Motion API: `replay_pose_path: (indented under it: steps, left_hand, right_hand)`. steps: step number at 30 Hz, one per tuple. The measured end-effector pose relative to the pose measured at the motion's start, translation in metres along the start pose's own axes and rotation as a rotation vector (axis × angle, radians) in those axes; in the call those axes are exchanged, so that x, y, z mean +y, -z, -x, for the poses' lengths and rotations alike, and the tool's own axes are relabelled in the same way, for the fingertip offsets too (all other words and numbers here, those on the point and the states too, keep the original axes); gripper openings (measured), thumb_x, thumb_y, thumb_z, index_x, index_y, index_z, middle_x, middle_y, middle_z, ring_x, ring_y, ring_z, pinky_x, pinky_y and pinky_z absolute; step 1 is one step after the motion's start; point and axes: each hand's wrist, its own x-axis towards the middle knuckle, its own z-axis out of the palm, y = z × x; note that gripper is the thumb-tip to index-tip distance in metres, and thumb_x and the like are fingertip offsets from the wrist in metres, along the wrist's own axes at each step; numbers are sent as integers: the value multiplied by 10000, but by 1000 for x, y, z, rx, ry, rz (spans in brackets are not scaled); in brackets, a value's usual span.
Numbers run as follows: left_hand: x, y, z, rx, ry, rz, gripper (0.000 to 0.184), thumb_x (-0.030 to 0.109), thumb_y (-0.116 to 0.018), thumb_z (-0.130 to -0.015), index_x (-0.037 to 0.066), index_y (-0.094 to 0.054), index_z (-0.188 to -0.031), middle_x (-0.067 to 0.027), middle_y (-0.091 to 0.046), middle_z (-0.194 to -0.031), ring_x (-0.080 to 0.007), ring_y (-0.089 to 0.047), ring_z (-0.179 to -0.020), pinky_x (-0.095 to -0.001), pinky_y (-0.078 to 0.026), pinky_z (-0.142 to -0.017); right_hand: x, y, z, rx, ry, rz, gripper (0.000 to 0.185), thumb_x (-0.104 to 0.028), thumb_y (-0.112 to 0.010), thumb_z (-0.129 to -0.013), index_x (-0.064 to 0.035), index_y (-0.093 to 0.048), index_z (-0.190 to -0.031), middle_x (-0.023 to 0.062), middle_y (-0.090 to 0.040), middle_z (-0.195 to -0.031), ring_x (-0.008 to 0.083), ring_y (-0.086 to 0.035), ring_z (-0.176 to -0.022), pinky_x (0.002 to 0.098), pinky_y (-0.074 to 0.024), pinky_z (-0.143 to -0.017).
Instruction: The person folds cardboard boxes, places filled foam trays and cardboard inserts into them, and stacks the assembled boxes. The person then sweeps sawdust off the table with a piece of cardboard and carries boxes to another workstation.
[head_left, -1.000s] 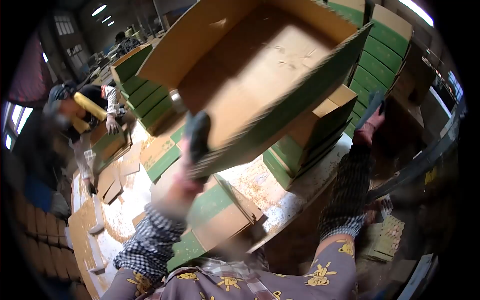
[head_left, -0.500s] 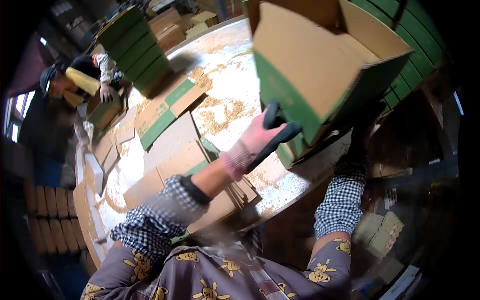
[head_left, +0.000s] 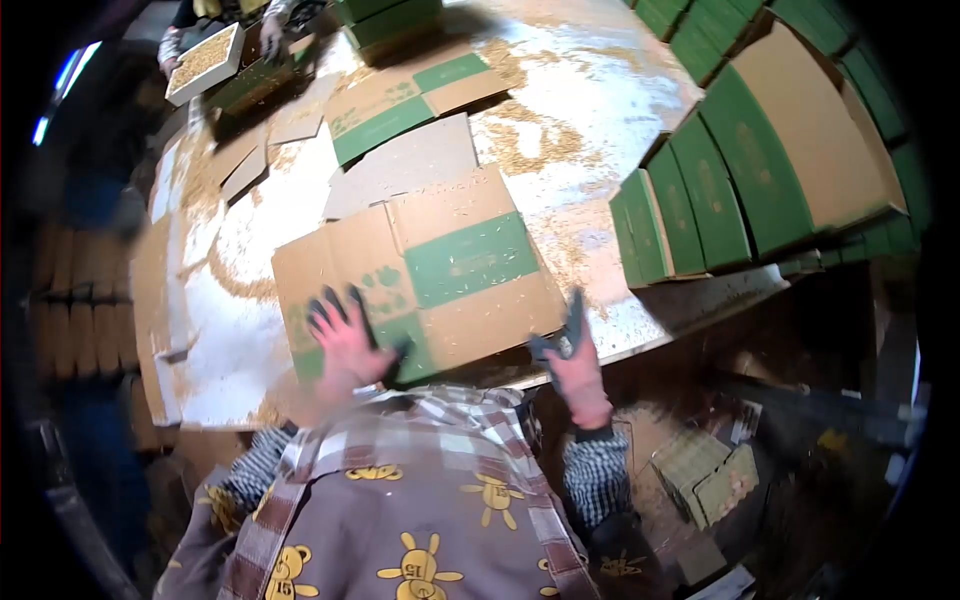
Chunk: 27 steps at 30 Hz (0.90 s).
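A flattened brown and green cardboard box (head_left: 485, 325) lies on the table in front of me, with several more flat sheets partly hidden beneath and behind it. My left hand (head_left: 352, 345), in a pink glove with dark fingers, is spread over its lower left part. Whether the palm presses on the cardboard I cannot tell. Beside the right edge of the same flat box is my right hand (head_left: 577, 370), gloved alike, thumb and fingers apart and holding nothing. Both hands are open.
A row of green and brown boxes (head_left: 750, 160), the nearest one open, stands along the right side. Loose grain (head_left: 535, 145) is scattered over the white tabletop (head_left: 245, 340). Across the table, a person's hands tilt a white tray (head_left: 207, 65) of grain over a box.
The open box has left my hands and stands in the row at right. Both hands have moved back to the flat cardboard, and my view has turned down toward it.
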Motion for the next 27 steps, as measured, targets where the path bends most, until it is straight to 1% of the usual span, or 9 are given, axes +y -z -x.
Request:
replay_pose_path:
  steps: [2, 4, 8, 10, 13, 16, 20, 24, 27]
  left_hand:
    - [1, 9, 13, -227, -333, 4, 1192, 530, -780, -582, 108, -154, -1505, -321, 1, -1513, -616, -32, -1335, -708, -50, -1053]
    - [-39, 9, -12, 88, -540, 426, 1017, 428, -765, -626, 99, -284, -1460, -278, -191, -1497, -519, -184, -1357, -579, -136, -1120]
    - [-104, 99, -89, 702, -458, 225, 922, 331, -770, -658, 71, -340, -1431, -196, -379, -1422, -367, -371, -1290, -478, -302, -1075]
    - [-150, 131, -125, -62, -602, 887, 563, 164, -733, -721, 39, -567, -1245, -140, -669, -1028, -226, -645, -950, -308, -493, -873]
    - [-144, 225, -47, -25, -767, 751, 489, 144, -735, -735, 46, -608, -1197, -116, -691, -946, -193, -651, -903, -295, -489, -869]
    - [-130, 222, -4, -374, -1133, 498, 589, 224, -839, -663, 25, -612, -1169, -119, -646, -1043, -182, -633, -940, -305, -486, -862]
    - [-146, 196, -37, -561, -618, 1480, 459, 142, -723, -799, 12, -577, -1215, -86, -658, -1015, -130, -630, -842, -249, -512, -792]
    - [-136, 219, 5, -59, -526, 1317, 359, 146, -656, -863, -27, -569, -1165, -57, -639, -984, -101, -608, -838, -246, -501, -735]
    - [-104, 159, -17, 272, -859, 733, 340, 109, -642, -813, 91, -614, -1151, -88, -608, -1092, -208, -576, -921, -342, -474, -790]
  right_hand:
    - [-65, -17, -26, 189, 45, 531, 686, -70, -732, -744, 13, -428, -1354, 149, -512, -1326, 220, -517, -1151, 357, -380, -1027]
    - [-99, -7, -53, 255, 107, -392, 484, -12, -644, -821, 28, -507, -1283, 106, -584, -1209, 191, -572, -1094, 280, -470, -916]
    - [-100, 19, -80, -29, 181, -708, 470, 11, -609, -868, 3, -478, -1320, 86, -578, -1229, 161, -562, -1107, 289, -469, -935]
    - [-104, 10, -92, 45, 212, -511, 496, -13, -643, -863, 1, -467, -1326, 102, -556, -1259, 173, -530, -1159, 289, -457, -958]
    - [-80, 21, -138, 449, 486, 384, 734, -84, -742, -786, -37, -353, -1407, 129, -393, -1407, 200, -397, -1284, 347, -425, -1002]
    - [-212, -63, -80, 140, 496, -372, 659, -200, -668, -856, -14, -352, -1404, 106, -483, -1252, 195, -470, -1137, 341, -352, -1018]
    - [-221, -59, -93, 174, 541, -29, 662, -200, -715, -800, -24, -383, -1345, 120, -479, -1180, 178, -504, -987, 305, -450, -865]
    - [-249, -46, -78, -299, 385, -514, 676, -88, -613, -727, -4, -392, -1360, 161, -533, -1229, 235, -564, -1037, 325, -469, -877]
    - [-243, -99, -94, -61, 160, -548, 769, -188, -696, -751, 4, -332, -1400, 147, -491, -1243, 220, -547, -1072, 318, -466, -915]
